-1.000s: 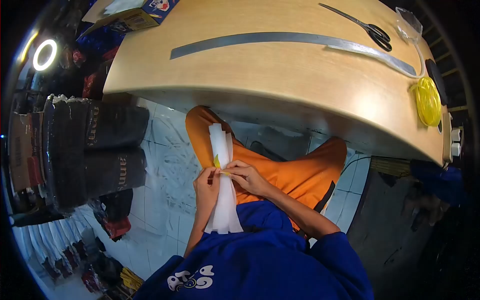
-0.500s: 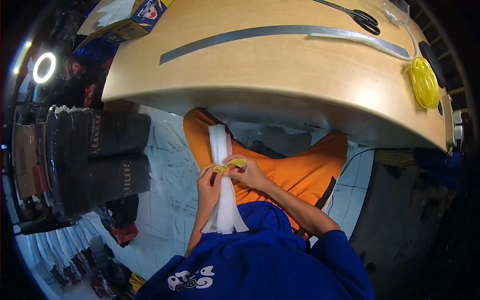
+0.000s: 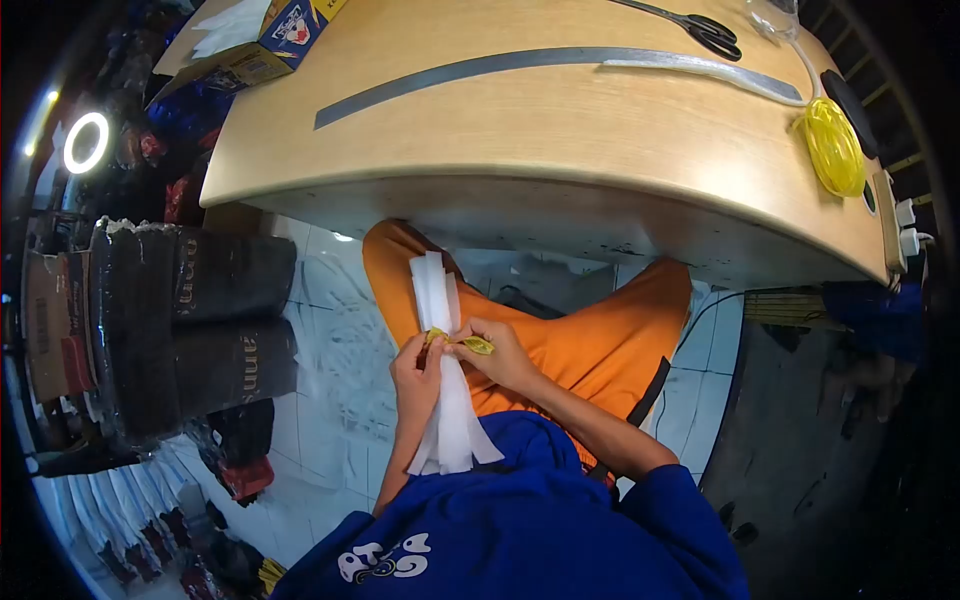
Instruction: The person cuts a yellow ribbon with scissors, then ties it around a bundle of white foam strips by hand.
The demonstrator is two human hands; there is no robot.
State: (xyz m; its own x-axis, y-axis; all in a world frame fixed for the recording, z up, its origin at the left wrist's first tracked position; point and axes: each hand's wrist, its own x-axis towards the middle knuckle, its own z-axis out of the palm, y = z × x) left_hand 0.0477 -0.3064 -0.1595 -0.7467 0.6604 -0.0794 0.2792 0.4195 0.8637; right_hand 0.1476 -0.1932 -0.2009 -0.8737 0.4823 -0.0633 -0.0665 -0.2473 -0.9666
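Observation:
A bundle of long white strips [image 3: 453, 410] lies lengthwise over my lap, its upper end across one orange trouser leg and its lower end fanned out against the blue shirt. Yellow plastic ribbon [image 3: 478, 345] crosses the bundle at its middle. My left hand [image 3: 415, 368] is closed in a pinch on the ribbon at the bundle's left side. From the other side my right hand [image 3: 498, 352] pinches the ribbon too, with a loop or tail of it sticking out past the fingers. The fingers hide how the ribbon passes around the strips.
On the wooden table [image 3: 450, 140] lie a long metal ruler [image 3: 450, 75], a white strip [image 3: 690, 68], black scissors [image 3: 712, 35] and a yellow ribbon coil [image 3: 833, 150]. An open box [image 3: 275, 50] sits at its left. Dark wrapped packages [image 3: 235, 350] stand on my left.
The yellow ribbon's loose part has swung from above my right fingers to below them. Both hands stay at the bundle's middle, still pinching. The view has shifted slightly.

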